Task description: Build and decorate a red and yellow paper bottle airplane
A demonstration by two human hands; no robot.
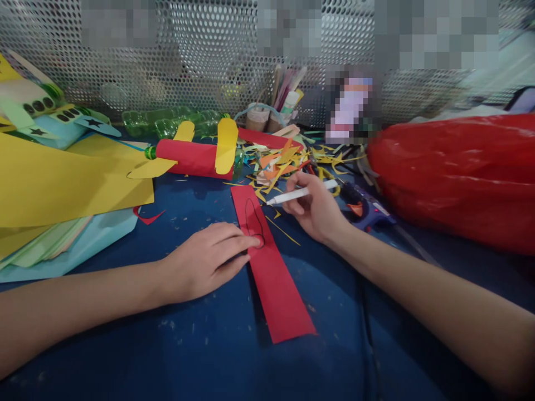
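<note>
A long red paper strip (pixel 276 278) lies on the blue table (pixel 200 345), with a black drawn oval near its far end. My left hand (pixel 207 262) rests flat with its fingertips pressing the strip's left edge, fingers stretched out. My right hand (pixel 315 209) hovers just right of the strip's far end, pinched round a white marker (pixel 298 194) whose tip points left toward the paper.
A bottle plane (pixel 190 156) with red body and yellow wings lies behind. Yellow and pale sheets (pixel 62 189) are stacked at left. Paper scraps (pixel 284 159), a glue gun (pixel 363 209), a red plastic bag (pixel 460 172), and cups of pens (pixel 271 111) stand against a perforated metal wall.
</note>
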